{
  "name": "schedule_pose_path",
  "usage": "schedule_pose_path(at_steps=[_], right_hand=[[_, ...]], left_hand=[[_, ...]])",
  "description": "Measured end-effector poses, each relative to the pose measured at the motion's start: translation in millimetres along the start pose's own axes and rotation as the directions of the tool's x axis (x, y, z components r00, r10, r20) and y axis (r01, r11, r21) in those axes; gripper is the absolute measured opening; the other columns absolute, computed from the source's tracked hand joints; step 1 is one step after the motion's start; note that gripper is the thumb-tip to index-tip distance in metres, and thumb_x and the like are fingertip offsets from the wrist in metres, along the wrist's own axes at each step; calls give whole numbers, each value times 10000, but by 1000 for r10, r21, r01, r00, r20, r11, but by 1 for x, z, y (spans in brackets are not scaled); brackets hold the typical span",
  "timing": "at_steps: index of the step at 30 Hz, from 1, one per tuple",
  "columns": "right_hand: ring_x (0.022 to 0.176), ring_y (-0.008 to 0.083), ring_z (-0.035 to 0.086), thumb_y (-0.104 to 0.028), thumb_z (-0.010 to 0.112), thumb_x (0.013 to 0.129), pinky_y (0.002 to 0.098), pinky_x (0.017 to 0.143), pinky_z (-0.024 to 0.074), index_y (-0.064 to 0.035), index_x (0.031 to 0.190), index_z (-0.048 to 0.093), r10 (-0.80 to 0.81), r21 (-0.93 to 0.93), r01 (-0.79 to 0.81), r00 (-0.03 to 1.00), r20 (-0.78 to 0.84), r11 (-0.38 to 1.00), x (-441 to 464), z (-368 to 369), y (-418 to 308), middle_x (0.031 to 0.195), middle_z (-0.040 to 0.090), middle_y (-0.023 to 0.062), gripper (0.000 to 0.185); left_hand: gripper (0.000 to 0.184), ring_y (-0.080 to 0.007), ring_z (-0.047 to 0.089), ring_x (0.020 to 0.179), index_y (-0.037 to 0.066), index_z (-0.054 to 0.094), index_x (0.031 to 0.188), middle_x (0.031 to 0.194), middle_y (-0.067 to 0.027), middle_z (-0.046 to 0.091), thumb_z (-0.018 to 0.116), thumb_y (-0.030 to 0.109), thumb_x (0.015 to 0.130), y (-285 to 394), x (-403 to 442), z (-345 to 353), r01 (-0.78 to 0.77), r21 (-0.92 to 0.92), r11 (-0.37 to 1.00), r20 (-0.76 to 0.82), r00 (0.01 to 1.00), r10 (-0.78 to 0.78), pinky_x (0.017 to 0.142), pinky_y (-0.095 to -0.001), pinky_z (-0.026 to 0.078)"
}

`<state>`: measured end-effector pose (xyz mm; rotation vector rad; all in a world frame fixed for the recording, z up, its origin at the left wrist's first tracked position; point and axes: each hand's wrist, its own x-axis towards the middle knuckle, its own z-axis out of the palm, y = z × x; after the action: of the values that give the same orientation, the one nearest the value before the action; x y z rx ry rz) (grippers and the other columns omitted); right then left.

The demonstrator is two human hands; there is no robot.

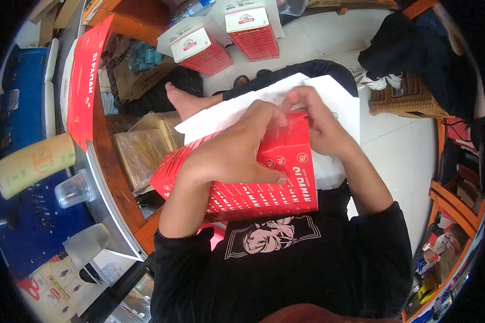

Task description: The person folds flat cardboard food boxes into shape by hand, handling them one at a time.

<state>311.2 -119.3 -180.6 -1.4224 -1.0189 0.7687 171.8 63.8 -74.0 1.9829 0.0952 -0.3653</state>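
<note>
One thick block of red cardboard cartons [264,196], white-lettered and pressed face to face, lies slantwise over my black-trousered legs [337,70] and loose white sheets [342,97]; my left hand [229,145] arches right across it, thumb laid on the lettered side, fingers bent over towards the upper edge, so that grip is part-closed around the block; my right hand [320,124] is up at the right-hand end, fingers curled, tips smeared by motion, and I cannot tell whether they pinch anything or merely brush the card; it looks to me like steadying the block and working that end; the trick, I reckon, is a broad, even squeeze from the left, enough to stop the cartons fanning, too little to crease them; right fingertips light, taking corners rather than soft panel middles; edges level too, since the left end looks slightly stepped; two white-topped red stacks [210,56] stand well apart on the pale tiled floor [328,37].
</note>
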Motion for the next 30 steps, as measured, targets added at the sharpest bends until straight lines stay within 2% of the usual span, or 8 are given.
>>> schedule_pose_path(at_steps=[2, 7, 11, 13, 17, 21, 27, 30], right_hand=[[1122, 212, 591, 106, 641, 842, 348, 925, 516, -89, 1476, 333, -115, -110, 130, 984, 136, 985, 12, 2, -4, 1262, 511, 118, 732], [1227, 221, 551, 107, 636, 869, 343, 1034, 477, -87, 1478, 367, 73, 260, -106, 988, 134, 960, 22, 6, 7, 1278, 528, 116, 693], [1275, 217, 543, 89, 654, 870, 349, 1065, 465, -54, 1435, 436, 85, 218, -125, 979, 185, 968, 27, 9, 7, 1346, 542, 120, 622], [1264, 198, 565, 11, 711, 884, 349, 1065, 470, -37, 1395, 485, 82, 239, -131, 976, 203, 962, 25, 7, 22, 1352, 568, 112, 561], [1184, 167, 599, -160, 844, 835, 326, 1001, 508, -58, 1414, 470, 114, 240, -135, 989, 97, 961, 19, 16, 22, 1318, 589, 77, 697], [1233, 194, 573, -101, 673, 964, 338, 1001, 506, -67, 1462, 422, 328, 332, -222, 893, -308, 917, -15, 29, -9, 1372, 541, 104, 559], [1313, 283, 535, -476, 302, 1090, 439, 1154, 362, 38, 1419, 467, 423, 492, -351, 905, -39, 797, -121, 37, 7, 1430, 547, 169, 632], [1329, 313, 521, -474, 369, 1072, 444, 1150, 356, 47, 1387, 511, 417, 80, -424, 904, 95, 902, -135, 46, -32, 1432, 546, 187, 625]], left_hand=[[839, -224, 532, 1181, 46, 494, 1291, 1221, -106, 549, 960, 166, 603, 5, 3, -2, 39, 62, 997, 20, 999, -40, 1061, -340, 417], [798, -238, 544, 1189, 41, 517, 1276, 1223, -114, 573, 949, 187, 621, 6, 4, -7, 33, 46, 998, 4, 999, -34, 1038, -342, 430], [776, -243, 559, 1160, 58, 535, 1277, 1212, -116, 576, 948, 211, 638, -15, 9, -6, -34, 34, 999, -17, 999, 34, 999, -342, 449], [731, -241, 576, 1125, 68, 549, 1267, 1178, -123, 580, 938, 216, 666, -30, 14, -6, -211, 91, 973, -63, 974, 217, 980, -343, 465], [654, -271, 607, 1139, 28, 575, 1304, 1242, -170, 607, 882, 263, 776, -48, 30, -7, -85, 36, 996, -13, 996, 85, 964, -370, 486], [622, -308, 664, 1093, -32, 642, 1239, 1191, -237, 669, 819, 399, 828, -43, 34, -11, 27, 29, 999, -20, 999, -26, 927, -393, 519], [891, -423, 709, 940, -47, 759, 960, 944, -279, 720, 506, 802, 864, -34, 24, -14, 345, 347, 872, -273, 927, -258, 854, -474, 548], [952, -410, 716, 982, -64, 754, 985, 995, -276, 726, 476, 837, 853, -15, 23, -10, 431, 308, 848, -288, 892, -348, 871, -457, 559]])
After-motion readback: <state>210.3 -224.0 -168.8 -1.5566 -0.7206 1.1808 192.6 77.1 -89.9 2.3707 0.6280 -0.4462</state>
